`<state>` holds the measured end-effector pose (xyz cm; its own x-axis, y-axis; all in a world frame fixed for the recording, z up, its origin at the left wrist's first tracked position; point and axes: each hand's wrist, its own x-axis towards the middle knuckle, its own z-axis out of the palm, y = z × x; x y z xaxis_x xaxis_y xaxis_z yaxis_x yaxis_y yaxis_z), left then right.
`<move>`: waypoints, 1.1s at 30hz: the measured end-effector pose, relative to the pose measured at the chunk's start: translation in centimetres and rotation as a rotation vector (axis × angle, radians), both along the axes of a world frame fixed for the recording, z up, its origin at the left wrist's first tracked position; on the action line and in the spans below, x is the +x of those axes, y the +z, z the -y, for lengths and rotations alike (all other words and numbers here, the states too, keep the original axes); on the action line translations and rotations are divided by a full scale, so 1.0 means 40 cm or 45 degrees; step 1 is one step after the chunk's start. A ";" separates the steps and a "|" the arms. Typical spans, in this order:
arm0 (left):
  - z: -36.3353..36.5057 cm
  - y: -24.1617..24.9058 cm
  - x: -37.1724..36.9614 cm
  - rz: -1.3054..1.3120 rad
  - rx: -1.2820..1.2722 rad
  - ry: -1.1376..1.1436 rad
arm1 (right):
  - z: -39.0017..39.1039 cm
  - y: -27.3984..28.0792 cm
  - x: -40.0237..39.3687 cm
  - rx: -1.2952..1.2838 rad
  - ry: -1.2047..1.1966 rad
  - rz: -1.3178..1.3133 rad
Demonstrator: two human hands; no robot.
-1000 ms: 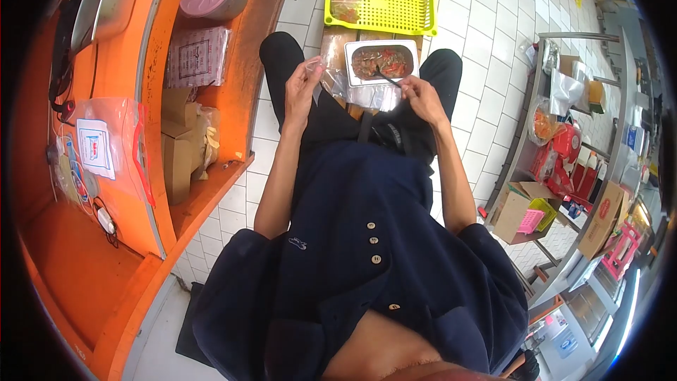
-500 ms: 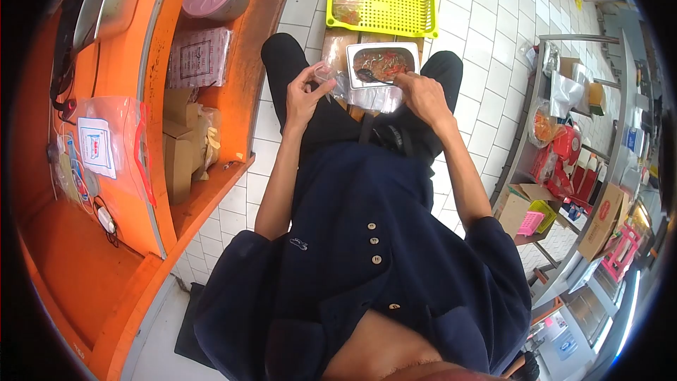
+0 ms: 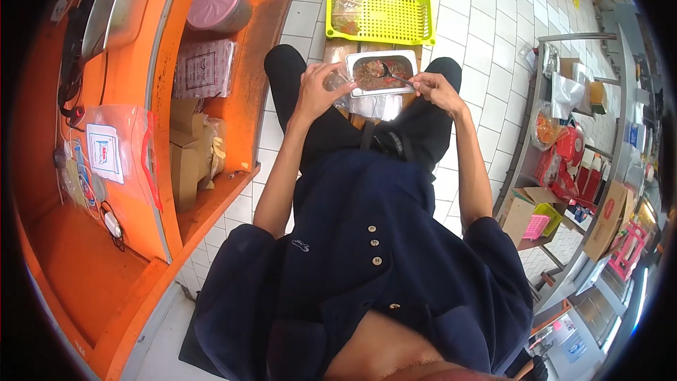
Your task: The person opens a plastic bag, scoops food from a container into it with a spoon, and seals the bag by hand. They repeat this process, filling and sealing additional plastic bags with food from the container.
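A white-rimmed rectangular tub [image 3: 414,65] holds a brownish, wet food mix with red pieces, set between my knees. My right hand [image 3: 438,92] grips the dark handle of a spoon [image 3: 398,79], whose bowl dips into the food. Just left of the tub, my left hand [image 3: 321,90] curls its thumb and fingers around a clear plastic bag [image 3: 338,79]; the see-through film makes its outline hard to follow. More clear plastic bags [image 3: 377,106] lie flat at the tub's near side.
Beyond the tub, a yellow-green basket [image 3: 398,17] carries a clear bag with food at its left end. An orange shelf unit [image 3: 247,99] stands at left, with a pink-lidded container [image 3: 215,1]. A metal rack [image 3: 525,127] with boxes and packages stands right.
The spoon's bowl has moved towards the tub's middle and far side, and my right hand has shifted right. My left hand has come slightly nearer the tub with the plastic bag.
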<state>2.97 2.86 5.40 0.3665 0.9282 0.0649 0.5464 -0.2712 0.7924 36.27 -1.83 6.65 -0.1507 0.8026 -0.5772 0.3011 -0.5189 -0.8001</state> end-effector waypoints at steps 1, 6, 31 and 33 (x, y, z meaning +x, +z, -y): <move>-0.008 0.002 0.007 0.000 0.003 -0.005 | -0.005 0.011 0.006 0.014 0.021 -0.032; -0.051 0.013 0.045 -0.122 -0.092 -0.213 | -0.036 0.076 0.033 0.084 0.113 -0.032; -0.091 0.064 0.181 0.092 0.093 -0.486 | -0.040 0.290 -0.060 0.897 0.441 1.068; -0.088 0.085 0.181 0.203 -0.093 -0.464 | -0.028 0.301 -0.074 0.982 0.427 1.118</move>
<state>10.20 6.39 8.81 0.6630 0.7437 0.0864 0.2934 -0.3643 0.8838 33.31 -0.72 18.69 -0.2142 0.9765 0.0248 0.9234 0.2107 -0.3208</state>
